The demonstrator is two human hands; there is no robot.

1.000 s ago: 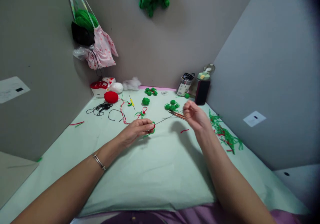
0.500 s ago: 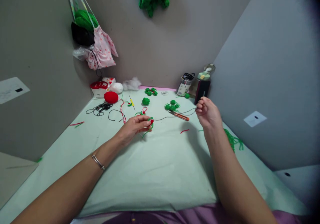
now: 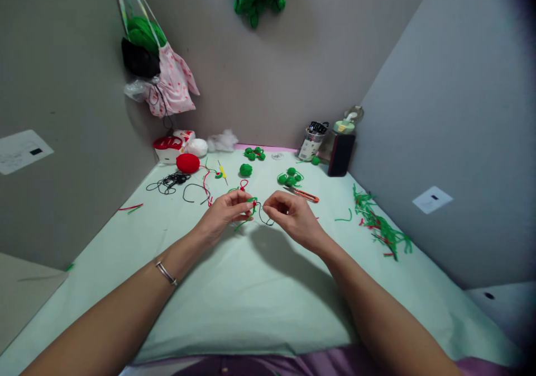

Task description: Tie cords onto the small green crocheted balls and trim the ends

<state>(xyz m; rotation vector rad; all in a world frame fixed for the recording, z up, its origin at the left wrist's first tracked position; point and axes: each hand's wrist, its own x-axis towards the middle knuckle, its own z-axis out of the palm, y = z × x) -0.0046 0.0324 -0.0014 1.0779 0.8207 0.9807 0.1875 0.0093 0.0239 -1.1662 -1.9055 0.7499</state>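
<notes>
Between the fingertips of my left hand (image 3: 226, 211) is a small red and green yarn piece (image 3: 253, 203), with green yarn ends hanging below it; most of it is hidden by the fingers. A black thread (image 3: 261, 217) runs from this piece in a slack loop to my right hand (image 3: 293, 214). My right hand is closed in a pinch just to the right of the piece, apart from it. A thin needle showed at its fingertips a moment ago; now the fingers hide it. Behind my left hand lies a red yarn loop (image 3: 243, 184).
An orange utility knife (image 3: 305, 195) lies behind my right hand, beside green yarn balls (image 3: 290, 178). Further left are a red yarn ball (image 3: 187, 163), tangled black cord (image 3: 167, 183) and a yellow-handled crochet hook (image 3: 221, 170). Yarn scraps (image 3: 383, 228) spread at right; a phone (image 3: 341, 154) leans behind.
My right hand has come down and left, from out by the phone to close beside my left hand. The black thread, stretched out before, now hangs slack. My left hand stays put.
</notes>
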